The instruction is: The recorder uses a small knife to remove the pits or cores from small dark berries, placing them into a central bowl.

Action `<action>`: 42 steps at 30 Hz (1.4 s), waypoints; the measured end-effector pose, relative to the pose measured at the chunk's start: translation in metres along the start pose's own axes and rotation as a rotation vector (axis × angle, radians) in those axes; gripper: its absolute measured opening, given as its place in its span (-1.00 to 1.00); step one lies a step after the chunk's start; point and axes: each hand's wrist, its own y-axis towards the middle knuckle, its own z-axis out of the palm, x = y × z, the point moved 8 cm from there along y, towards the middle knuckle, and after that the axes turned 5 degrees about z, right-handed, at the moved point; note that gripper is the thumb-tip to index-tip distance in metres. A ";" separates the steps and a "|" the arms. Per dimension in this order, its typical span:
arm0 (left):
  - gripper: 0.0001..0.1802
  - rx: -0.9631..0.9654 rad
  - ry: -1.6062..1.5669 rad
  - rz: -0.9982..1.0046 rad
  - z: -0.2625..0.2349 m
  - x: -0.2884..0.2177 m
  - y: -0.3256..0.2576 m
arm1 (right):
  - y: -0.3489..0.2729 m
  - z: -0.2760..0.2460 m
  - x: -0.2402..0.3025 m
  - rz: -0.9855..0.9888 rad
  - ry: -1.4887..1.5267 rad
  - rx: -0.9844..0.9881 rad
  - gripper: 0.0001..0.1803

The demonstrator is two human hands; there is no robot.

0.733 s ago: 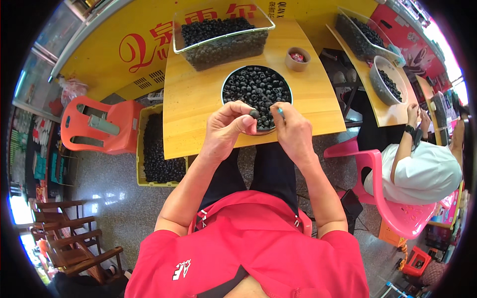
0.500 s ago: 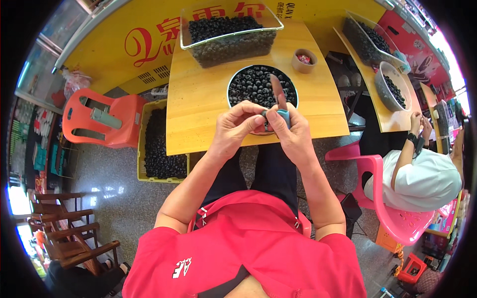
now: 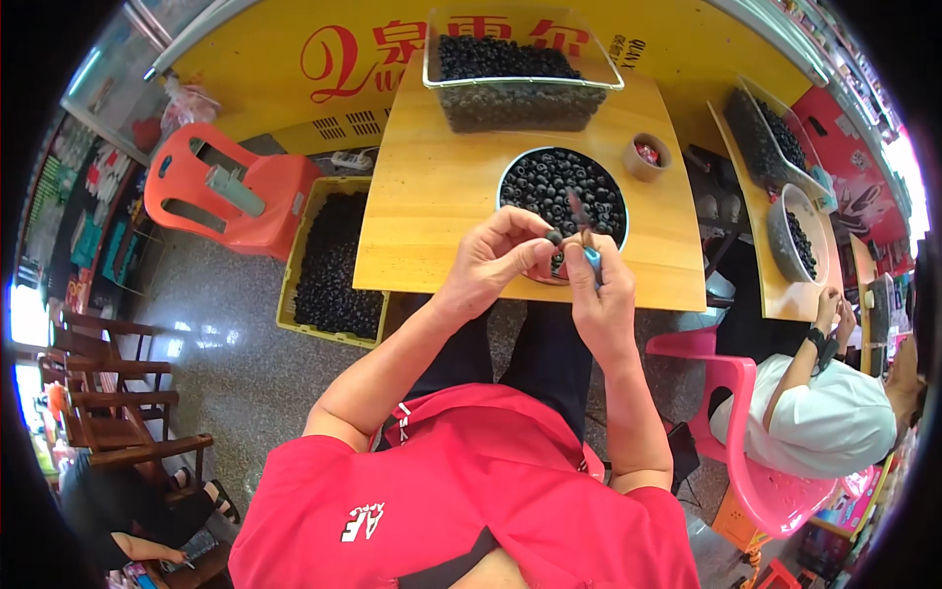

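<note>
My left hand (image 3: 491, 263) pinches a small round black piece (image 3: 553, 237) between thumb and fingertips. My right hand (image 3: 605, 306) is closed on the light-blue handle of a small knife (image 3: 592, 257), with its blade pointing up and away from me. The two hands are close together, just above the near side of a round bowl (image 3: 626, 218). Small black rounded pieces (image 3: 561, 182) fill the bowl, many with a hole or dimple showing. The fingers partly hide the pinched piece, and I cannot tell whether the blade touches it.
A clear bin (image 3: 525, 82) of black pieces stands on the wooden table (image 3: 432, 221), with a small cup (image 3: 629, 157) at right. Left are a yellow crate (image 3: 324, 337) and orange chair (image 3: 218, 228). A co-worker (image 3: 834, 393) sits right; another person (image 3: 123, 506) is lower left.
The whole view has shifted, so the table and bowl appear farther right. The knife blade now leans left and looks narrower. The black piece shows more plainly in my left fingertips.
</note>
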 end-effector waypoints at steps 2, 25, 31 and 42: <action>-0.83 -0.018 -0.011 -0.013 -0.002 0.000 0.001 | -0.004 -0.003 0.016 -0.274 -0.346 -0.070 -0.88; -0.86 -0.038 -0.111 -0.044 -0.003 0.010 0.003 | 0.005 -0.027 -0.009 -0.157 -0.622 -0.084 -0.83; -0.85 -0.041 0.036 0.001 -0.002 0.007 0.001 | 0.007 -0.003 -0.013 0.116 0.153 0.095 -0.73; -0.77 0.067 0.269 0.138 0.006 -0.020 -0.010 | -0.002 0.001 -0.037 0.368 0.324 0.094 -0.80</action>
